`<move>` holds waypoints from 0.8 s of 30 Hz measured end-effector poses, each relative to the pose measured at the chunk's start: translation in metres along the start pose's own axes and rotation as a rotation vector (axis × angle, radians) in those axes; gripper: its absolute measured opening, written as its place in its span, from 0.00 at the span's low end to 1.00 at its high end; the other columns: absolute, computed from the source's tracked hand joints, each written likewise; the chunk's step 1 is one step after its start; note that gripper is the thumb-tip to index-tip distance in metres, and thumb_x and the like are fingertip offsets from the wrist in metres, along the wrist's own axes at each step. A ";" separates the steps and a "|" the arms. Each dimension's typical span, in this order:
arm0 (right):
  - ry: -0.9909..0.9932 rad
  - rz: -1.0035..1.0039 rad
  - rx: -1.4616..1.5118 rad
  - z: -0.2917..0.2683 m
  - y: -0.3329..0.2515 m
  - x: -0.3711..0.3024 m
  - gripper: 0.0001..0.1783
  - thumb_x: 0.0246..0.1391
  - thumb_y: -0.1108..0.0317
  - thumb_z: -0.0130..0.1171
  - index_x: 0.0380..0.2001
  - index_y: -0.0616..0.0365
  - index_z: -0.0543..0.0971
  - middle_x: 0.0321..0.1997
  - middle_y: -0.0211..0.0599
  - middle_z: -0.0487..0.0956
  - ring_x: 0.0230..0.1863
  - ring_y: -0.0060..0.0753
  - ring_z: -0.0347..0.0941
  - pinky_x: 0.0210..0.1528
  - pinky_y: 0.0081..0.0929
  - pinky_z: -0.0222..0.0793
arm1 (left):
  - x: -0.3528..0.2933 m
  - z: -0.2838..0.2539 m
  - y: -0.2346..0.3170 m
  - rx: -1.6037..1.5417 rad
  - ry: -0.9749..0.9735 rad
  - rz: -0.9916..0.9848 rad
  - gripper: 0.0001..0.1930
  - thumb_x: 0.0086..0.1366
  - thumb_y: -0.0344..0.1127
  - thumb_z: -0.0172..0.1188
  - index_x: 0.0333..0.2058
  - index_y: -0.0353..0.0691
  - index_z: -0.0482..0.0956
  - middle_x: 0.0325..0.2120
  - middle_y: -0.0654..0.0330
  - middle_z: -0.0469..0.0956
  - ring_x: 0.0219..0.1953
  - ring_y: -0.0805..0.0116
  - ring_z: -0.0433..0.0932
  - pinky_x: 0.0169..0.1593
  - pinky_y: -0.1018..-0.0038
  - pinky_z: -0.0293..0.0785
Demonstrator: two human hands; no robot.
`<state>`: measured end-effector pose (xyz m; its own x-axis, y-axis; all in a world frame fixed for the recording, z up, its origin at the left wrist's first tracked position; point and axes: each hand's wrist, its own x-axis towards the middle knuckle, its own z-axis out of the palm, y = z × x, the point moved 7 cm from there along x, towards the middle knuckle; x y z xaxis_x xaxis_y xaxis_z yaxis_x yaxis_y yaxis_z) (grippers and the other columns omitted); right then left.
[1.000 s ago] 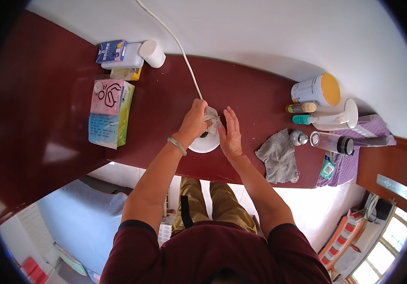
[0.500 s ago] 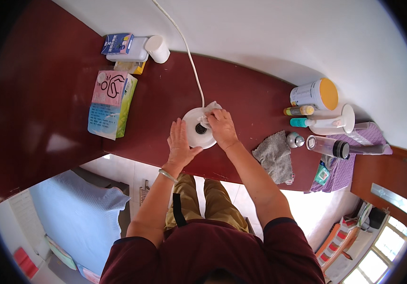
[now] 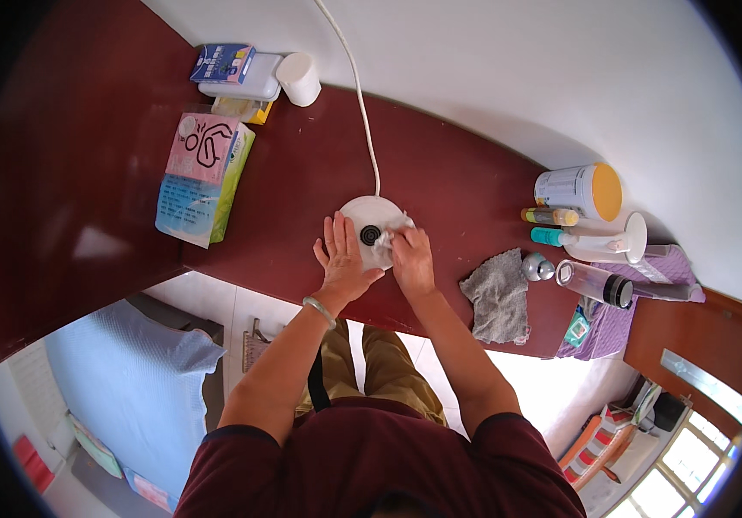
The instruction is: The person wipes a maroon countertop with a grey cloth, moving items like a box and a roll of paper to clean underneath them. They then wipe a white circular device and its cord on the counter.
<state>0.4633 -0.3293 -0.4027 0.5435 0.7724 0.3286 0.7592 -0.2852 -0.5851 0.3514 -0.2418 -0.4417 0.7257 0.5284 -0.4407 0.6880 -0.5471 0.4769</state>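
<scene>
A round white electric kettle base [image 3: 358, 207] lies on the dark red tabletop, with a black ringed connector [image 3: 371, 235] at its centre. My left hand [image 3: 344, 262] rests on its left side, fingers stretched out flat and thumb apart. On the right side of the base, my right hand [image 3: 413, 263] pinches a crumpled white tissue [image 3: 395, 226] and presses it to the surface. Part of the tissue is hidden under my right fingers. A white cord [image 3: 360, 95] runs from the base's far edge up past the wall.
To the left stand a tissue pack [image 3: 202, 177], small boxes [image 3: 222, 64] and a white roll [image 3: 299, 79]. A grey cloth [image 3: 498, 298], a clear bottle [image 3: 591, 283], a white tub [image 3: 568, 192] and a purple mat [image 3: 599, 332] lie right. The table's front edge [image 3: 302, 298] is close to me.
My right hand and the tissue have moved from the far right of the base, down and round to its right side. My left hand stays on the left side.
</scene>
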 end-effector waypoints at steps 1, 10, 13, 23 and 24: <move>0.015 -0.008 0.035 -0.001 -0.005 0.016 0.16 0.41 0.79 0.59 0.37 0.59 0.81 0.36 0.38 0.74 0.38 0.45 0.70 0.42 0.38 0.68 | 0.001 -0.001 0.001 0.003 0.010 0.006 0.65 0.49 0.50 0.72 0.69 0.33 0.29 0.71 0.48 0.25 0.73 0.47 0.22 0.67 0.41 0.30; 0.022 -0.076 0.053 0.019 -0.002 0.066 0.12 0.39 0.83 0.58 0.30 0.59 0.78 0.37 0.39 0.75 0.41 0.50 0.71 0.44 0.41 0.70 | 0.002 -0.006 0.002 0.049 -0.059 -0.025 0.64 0.51 0.53 0.70 0.69 0.31 0.29 0.71 0.48 0.25 0.73 0.48 0.22 0.68 0.42 0.29; 0.122 0.091 -0.003 -0.004 0.010 0.025 0.12 0.40 0.84 0.59 0.31 0.59 0.78 0.38 0.39 0.75 0.42 0.51 0.71 0.43 0.41 0.70 | 0.003 -0.008 0.004 0.045 -0.049 -0.020 0.64 0.51 0.53 0.70 0.69 0.30 0.30 0.71 0.47 0.26 0.73 0.48 0.22 0.68 0.43 0.29; -0.195 -0.145 -0.003 0.041 0.004 0.083 0.09 0.46 0.78 0.57 0.33 0.57 0.80 0.39 0.37 0.75 0.45 0.46 0.71 0.46 0.39 0.68 | 0.003 0.004 0.002 0.039 -0.003 0.047 0.66 0.50 0.55 0.69 0.68 0.30 0.27 0.71 0.46 0.27 0.73 0.45 0.24 0.66 0.39 0.29; -0.264 -0.207 0.006 0.049 -0.002 0.093 0.10 0.46 0.77 0.56 0.34 0.57 0.80 0.39 0.37 0.76 0.46 0.46 0.71 0.47 0.38 0.68 | 0.003 0.003 0.000 0.045 -0.001 0.042 0.65 0.50 0.56 0.69 0.68 0.30 0.28 0.71 0.46 0.27 0.73 0.45 0.24 0.67 0.39 0.29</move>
<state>0.4953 -0.2290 -0.4072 0.2661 0.9341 0.2382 0.8414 -0.1044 -0.5302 0.3540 -0.2426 -0.4455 0.7541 0.5035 -0.4217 0.6564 -0.5978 0.4602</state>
